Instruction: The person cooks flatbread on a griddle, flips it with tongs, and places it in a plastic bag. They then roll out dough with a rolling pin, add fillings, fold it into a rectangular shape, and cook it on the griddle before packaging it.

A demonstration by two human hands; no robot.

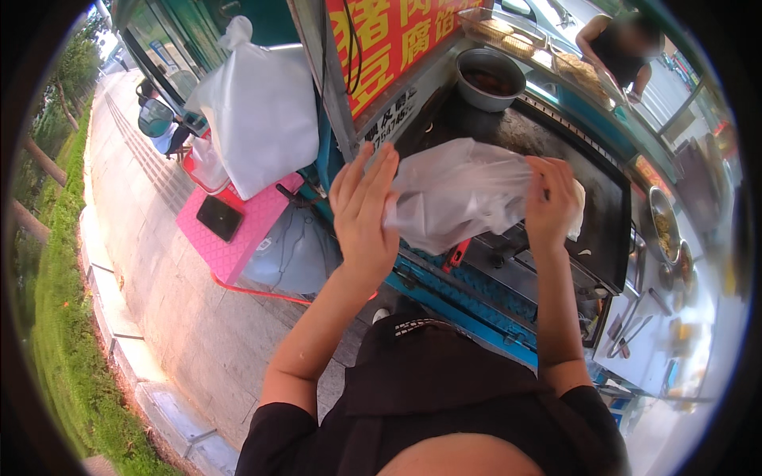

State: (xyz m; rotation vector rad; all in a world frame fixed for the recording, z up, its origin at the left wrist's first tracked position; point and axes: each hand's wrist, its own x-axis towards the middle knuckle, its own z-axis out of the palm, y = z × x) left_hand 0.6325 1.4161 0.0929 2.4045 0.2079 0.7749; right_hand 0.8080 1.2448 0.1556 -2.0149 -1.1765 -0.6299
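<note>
A translucent plastic bag, crumpled and puffed out, hangs in the air between my two hands, above the front of the griddle. My right hand grips its right end with curled fingers. At the bag's left end is my left hand, its fingers stretched upward and its thumb side touching the blurred plastic. Whether the left thumb pinches the bag is unclear. A pale piece of food or dough shows partly behind my right hand; most of it is hidden.
The dark griddle carries a metal pot. Metal bowls of filling and tongs lie right. A phone rests on a pink box below a large stack of plastic bags. Beyond the glass stands a person.
</note>
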